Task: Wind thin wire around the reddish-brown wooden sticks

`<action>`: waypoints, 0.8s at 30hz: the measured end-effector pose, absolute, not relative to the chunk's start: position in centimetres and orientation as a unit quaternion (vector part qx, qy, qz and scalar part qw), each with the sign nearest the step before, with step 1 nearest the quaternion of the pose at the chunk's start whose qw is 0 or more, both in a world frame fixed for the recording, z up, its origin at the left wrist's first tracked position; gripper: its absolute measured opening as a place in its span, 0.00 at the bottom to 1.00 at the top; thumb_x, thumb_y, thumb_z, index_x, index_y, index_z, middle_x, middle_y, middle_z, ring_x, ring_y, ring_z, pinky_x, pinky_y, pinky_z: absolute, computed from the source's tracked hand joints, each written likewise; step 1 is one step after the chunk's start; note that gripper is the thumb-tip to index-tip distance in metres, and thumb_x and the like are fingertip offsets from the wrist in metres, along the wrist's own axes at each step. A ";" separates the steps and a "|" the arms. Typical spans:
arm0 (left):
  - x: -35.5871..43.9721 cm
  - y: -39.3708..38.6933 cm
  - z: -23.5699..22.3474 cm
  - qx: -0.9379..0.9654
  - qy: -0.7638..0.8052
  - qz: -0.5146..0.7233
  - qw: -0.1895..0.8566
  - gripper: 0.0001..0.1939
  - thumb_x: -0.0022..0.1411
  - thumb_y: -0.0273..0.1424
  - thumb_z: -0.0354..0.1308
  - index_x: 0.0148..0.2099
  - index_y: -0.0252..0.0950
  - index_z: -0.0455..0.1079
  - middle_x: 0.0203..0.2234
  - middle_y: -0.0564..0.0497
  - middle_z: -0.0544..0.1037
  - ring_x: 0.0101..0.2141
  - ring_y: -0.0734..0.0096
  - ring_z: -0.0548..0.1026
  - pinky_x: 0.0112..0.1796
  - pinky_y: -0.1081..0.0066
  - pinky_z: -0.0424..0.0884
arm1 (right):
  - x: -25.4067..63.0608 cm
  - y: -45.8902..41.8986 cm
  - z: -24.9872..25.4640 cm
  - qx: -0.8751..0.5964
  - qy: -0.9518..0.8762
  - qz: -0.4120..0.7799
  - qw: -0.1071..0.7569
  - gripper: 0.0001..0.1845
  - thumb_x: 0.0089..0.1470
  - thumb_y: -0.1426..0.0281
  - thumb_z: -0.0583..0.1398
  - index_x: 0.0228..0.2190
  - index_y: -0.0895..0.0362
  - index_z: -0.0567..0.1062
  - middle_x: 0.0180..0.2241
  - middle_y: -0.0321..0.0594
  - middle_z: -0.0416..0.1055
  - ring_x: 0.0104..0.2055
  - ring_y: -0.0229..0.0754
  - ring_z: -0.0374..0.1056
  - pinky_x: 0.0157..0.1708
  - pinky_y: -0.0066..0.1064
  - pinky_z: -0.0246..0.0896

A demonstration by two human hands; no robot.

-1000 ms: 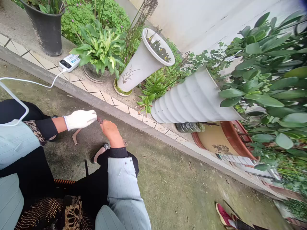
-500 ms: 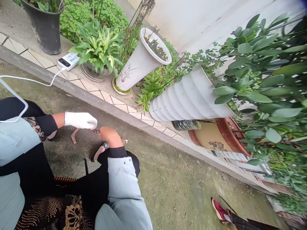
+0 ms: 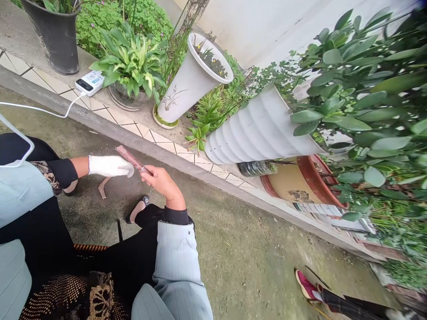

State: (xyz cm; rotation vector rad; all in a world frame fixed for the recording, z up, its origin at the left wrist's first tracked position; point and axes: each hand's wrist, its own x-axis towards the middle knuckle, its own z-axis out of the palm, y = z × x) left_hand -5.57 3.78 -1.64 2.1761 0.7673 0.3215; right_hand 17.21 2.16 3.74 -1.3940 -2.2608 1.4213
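Note:
My right hand [image 3: 160, 181] is bare and closed round one end of a reddish-brown, stick-like tool [image 3: 128, 156] with a shiny band beside my fingers; its exact kind does not show. The tool's wider end points up and left, past the other hand. My left hand [image 3: 110, 166] wears a white glove, its fingers curled together close to the tool. Whether they grip anything is hidden. On the concrete below lies a bent brown piece [image 3: 102, 189].
A tiled ledge [image 3: 136, 130] runs diagonally ahead, carrying a leafy plant [image 3: 133, 62], a white pot [image 3: 187, 82], a ribbed pot [image 3: 256, 129] and a white power bank [image 3: 89, 83] with a cable [image 3: 40, 108]. Another person's red shoe [image 3: 304, 285] stands lower right.
My right hand has turned and moved slightly right, bringing the reddish-brown tool into view, pointing up and left. My gloved left hand stays almost in place. The view has shifted slightly.

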 end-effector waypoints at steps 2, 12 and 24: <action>-5.4 3.7 -2.0 0.847 0.262 0.083 0.456 0.15 0.68 0.31 0.44 0.40 0.32 0.71 0.34 0.51 0.75 0.31 0.74 0.68 0.36 0.78 0.62 | 17.6 2.6 2.7 -0.519 -0.735 0.427 0.094 0.13 0.57 0.64 0.53 0.33 0.58 0.73 0.25 0.34 0.70 0.24 0.33 0.62 0.28 0.24 0.54; -6.4 3.9 -1.1 0.847 0.236 -0.003 0.477 0.11 0.65 0.27 0.47 0.37 0.32 0.71 0.32 0.51 0.75 0.30 0.74 0.68 0.34 0.78 0.60 | 16.5 3.7 0.7 -0.586 -0.760 0.173 -0.222 0.17 0.59 0.61 0.54 0.41 0.55 0.77 0.41 0.49 0.76 0.40 0.45 0.71 0.35 0.30 0.58; -7.4 5.2 0.2 0.883 0.293 0.063 0.361 0.13 0.69 0.31 0.44 0.38 0.31 0.68 0.29 0.52 0.72 0.28 0.75 0.63 0.33 0.77 0.58 | 14.5 1.7 2.2 -0.265 -0.759 0.572 -0.159 0.12 0.54 0.64 0.58 0.34 0.57 0.77 0.22 0.31 0.66 0.25 0.31 0.59 0.27 0.23 0.51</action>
